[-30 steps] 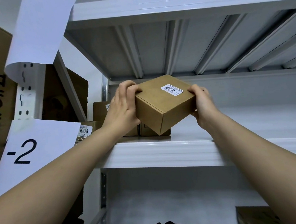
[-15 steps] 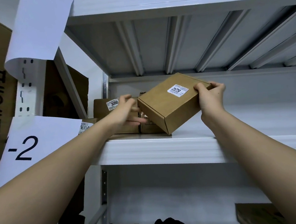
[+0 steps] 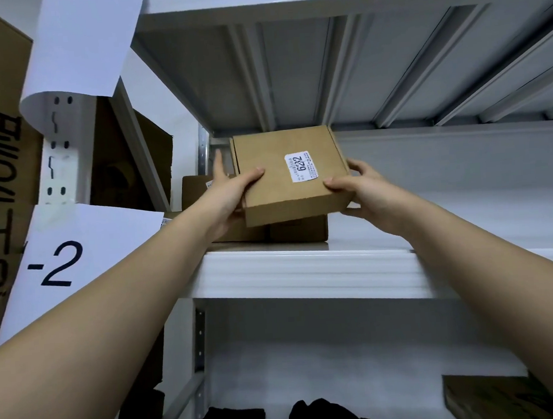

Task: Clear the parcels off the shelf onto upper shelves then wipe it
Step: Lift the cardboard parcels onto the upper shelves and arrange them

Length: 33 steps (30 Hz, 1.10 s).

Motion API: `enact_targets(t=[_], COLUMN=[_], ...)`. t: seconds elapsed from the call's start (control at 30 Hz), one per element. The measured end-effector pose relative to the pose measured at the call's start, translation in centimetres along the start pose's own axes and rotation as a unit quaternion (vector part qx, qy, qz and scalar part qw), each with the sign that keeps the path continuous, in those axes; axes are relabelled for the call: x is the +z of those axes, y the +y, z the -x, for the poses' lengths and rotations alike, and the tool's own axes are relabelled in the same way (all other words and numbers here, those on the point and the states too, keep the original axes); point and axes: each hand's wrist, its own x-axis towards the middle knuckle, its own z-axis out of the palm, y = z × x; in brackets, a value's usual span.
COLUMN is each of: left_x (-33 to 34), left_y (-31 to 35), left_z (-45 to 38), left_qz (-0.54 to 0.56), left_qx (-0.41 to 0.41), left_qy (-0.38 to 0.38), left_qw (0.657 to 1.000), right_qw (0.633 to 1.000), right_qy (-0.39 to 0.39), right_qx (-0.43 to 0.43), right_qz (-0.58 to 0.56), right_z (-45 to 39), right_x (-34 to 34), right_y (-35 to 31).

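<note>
A flat brown cardboard parcel (image 3: pixel 276 176) with a white label reading 6232 is held at the left end of the white upper shelf (image 3: pixel 305 269). It rests tilted on top of other brown parcels (image 3: pixel 299 230) that stand there. My left hand (image 3: pixel 231 196) grips its left edge, thumb on the lid and one finger pointing up behind. My right hand (image 3: pixel 362 190) grips its right front corner. Another parcel (image 3: pixel 195 188) sits further back left, partly hidden by my left hand.
The white shelf stretches bare to the right. Below it, the lower shelf holds a brown box (image 3: pixel 491 397) at the right, dark items (image 3: pixel 319 412) and brown boxes at the bottom edge. A paper sign marked -2 (image 3: pixel 59 263) hangs on the left upright, large cartons behind it.
The parcel has been turned label-up and lifted onto the stack of parcels at the shelf's left end. My left hand has come back onto its left edge.
</note>
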Motion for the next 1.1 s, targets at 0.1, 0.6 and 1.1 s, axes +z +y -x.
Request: enact_targets(t=[0.1, 0.6, 1.1], left_x=[-0.4, -0.5, -1.1], left_y=[0.0, -0.1, -1.5], left_z=[-0.2, 0.4, -1.6], left_qz=[-0.035, -0.235, -0.395], left_qx=[0.045, 0.326, 0.032], left_qy=[0.079, 0.030, 0.159], left_qw=[0.995, 0.915, 0.904], right_qw=[0.997, 0.946, 0.941], right_qy=[-0.029, -0.150, -0.054], right_qx=[-0.007, -0.095, 0.042], right_qz=[0.071, 0.271, 0.331], right_z=[0.0, -4.2, -6.4], right_x=[0.2, 1.8, 5.7], right_y=[0.4, -1.5, 1.5])
